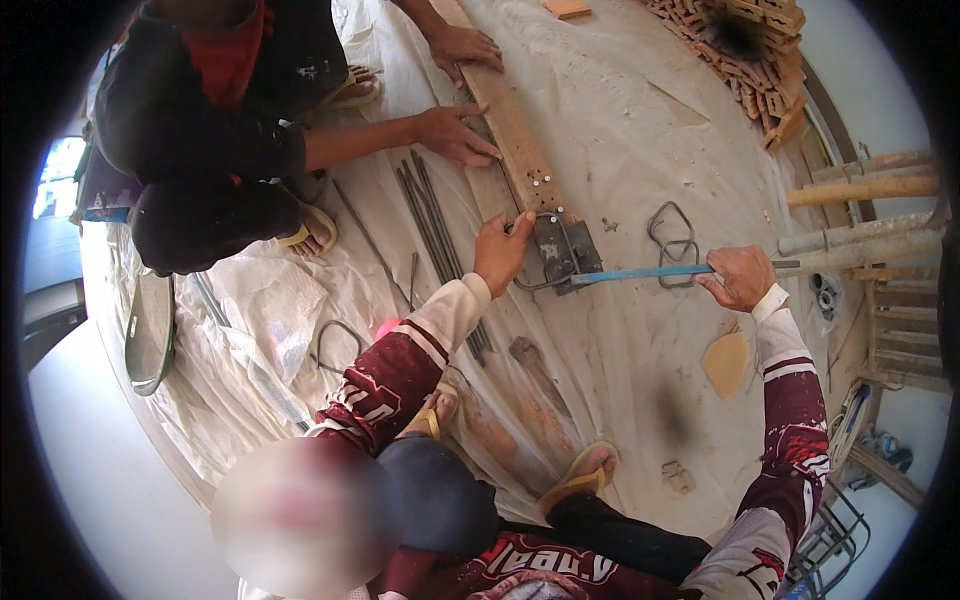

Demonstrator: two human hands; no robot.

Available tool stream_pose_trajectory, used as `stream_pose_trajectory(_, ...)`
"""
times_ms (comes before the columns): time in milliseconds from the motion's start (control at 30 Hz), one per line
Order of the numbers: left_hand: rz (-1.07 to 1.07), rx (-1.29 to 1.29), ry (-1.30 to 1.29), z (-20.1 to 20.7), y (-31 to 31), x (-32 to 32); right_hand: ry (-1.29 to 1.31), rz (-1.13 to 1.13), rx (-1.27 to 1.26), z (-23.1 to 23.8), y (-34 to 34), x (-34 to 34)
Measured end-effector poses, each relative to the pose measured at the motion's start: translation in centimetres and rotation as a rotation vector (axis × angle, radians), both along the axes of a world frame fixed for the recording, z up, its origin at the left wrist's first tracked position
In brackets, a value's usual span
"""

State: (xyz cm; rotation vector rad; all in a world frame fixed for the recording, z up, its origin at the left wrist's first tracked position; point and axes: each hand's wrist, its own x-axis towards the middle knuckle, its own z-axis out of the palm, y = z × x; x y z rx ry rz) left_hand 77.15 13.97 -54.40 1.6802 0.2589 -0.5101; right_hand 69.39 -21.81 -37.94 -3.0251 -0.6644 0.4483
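Note:
My right hand (738, 278) is wrapped round a long bending bar, its middle painted blue (640, 273). The bar's left end meets a dark metal bending plate (557, 250) at the near end of a wooden plank (522, 150). A thin steel rod (543, 287) curves round this plate, bent at its corners. At the plank's end my left hand (503, 252) pinches the rod, thumb and fingers close to the plate. Farther up, another person's hands (458, 135) rest on the plank and its side. Nails stick up from the wood near the plate.
Straight steel rods (430, 215) lie left of the plank. Bent rod loops (673, 245) lie right of it, another (338, 345) at left. Stacked bricks (745, 60) stand far right, wooden poles (865, 190) below them. Wrinkled plastic sheeting (620, 130) covers the floor. A person (220, 130) squats at left.

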Motion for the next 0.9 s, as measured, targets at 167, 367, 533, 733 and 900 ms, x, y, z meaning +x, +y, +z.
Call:
stream_pose_trajectory(167, 0.049, -0.127, 0.181, 3.0, 0.1, 0.2, -0.024, -0.180, 0.147, -0.3, 0.7, -2.9)
stream_pose_trajectory(367, 0.105, -0.303, 0.133, 4.9, 0.4, -0.3, 0.078, -0.614, 0.301, -1.8, 3.8, -11.0)
stream_pose_trajectory(533, 0.048, -0.318, -0.072, 4.6, 1.2, -2.0, 0.227, -0.955, 0.598, -1.6, 9.1, -16.5)
stream_pose_trajectory(733, -0.091, -0.280, -0.355, 4.9, 2.4, -3.8, 0.206, -1.178, 0.743, -1.3, 17.7, -20.2)
stream_pose_trajectory(900, -0.184, -0.346, -0.338, 4.4, 2.7, -4.6, 0.156, -1.294, 0.792, -3.7, 23.9, -22.9)
